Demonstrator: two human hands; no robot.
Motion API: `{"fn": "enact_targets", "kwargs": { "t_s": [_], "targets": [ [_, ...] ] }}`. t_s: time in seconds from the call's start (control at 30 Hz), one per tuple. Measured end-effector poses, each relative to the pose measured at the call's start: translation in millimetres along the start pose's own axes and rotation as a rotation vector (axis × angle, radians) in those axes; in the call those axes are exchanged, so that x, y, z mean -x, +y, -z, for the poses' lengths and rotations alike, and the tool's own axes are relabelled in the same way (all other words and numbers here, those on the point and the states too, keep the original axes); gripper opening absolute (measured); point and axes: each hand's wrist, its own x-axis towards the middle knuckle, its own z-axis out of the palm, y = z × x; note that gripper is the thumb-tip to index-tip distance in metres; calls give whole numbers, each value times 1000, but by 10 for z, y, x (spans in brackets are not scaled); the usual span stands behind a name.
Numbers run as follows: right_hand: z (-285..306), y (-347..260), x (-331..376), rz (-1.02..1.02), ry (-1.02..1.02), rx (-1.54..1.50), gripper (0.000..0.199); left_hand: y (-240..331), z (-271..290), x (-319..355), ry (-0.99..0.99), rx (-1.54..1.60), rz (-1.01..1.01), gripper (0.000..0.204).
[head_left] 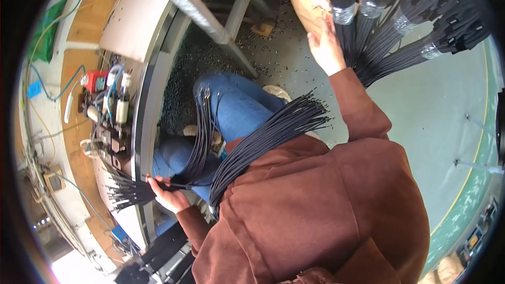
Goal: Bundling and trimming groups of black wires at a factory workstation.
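My left hand (pixel 171 198) is closed around black cables at the workbench's edge; their tips fan out over the bench (pixel 138 226). From there one loose bunch (pixel 199 144) curves up over my knee, its metal-tipped ends on the blue jeans. A thicker cable bundle (pixel 258 134) lies across my lap, cut ends pointing right. My right arm reaches up and out, and the right hand (pixel 327 47) has its fingers stretched and thumb apart. It is beside a brown carton (pixel 303 0) and the plastic-wrapped bundles of black cables (pixel 368 37). Whether its fingertips touch either is unclear.
On the bench at left stands a small machine (pixel 113 102) with a red part and hoses. A metal frame (pixel 210 18) rises beyond my knees. Small black scraps (pixel 184 79) litter the floor there. A green floor area with a yellow line (pixel 476 163) lies to the right.
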Motion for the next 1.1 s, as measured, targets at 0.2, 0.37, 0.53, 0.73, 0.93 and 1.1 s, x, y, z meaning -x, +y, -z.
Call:
{"fn": "enact_targets", "kwargs": {
  "t_s": [0.2,0.37,0.53,0.73,0.93,1.1],
  "targets": [
    [-208,-1,101,-214,-192,-179,50,11,-8,-56,-27,-6,9,24],
    [-392,-107,169,-249,-296,-283,49,28,8,-82,32,-33,4,19],
    [-452,-88,133,-101,-132,-291,48,53,-12,-76,50,-44,14,20],
    [-283,96,67,-10,127,-125,48,53,-53,-27,32,-48,13,21],
    [127,87,-136,-511,-278,-59,46,93,-93,37,91,-34,31,25],
    [-55,203,-76,-293,-24,-134,42,73,-118,65,121,2,45,27]
  ]
}}
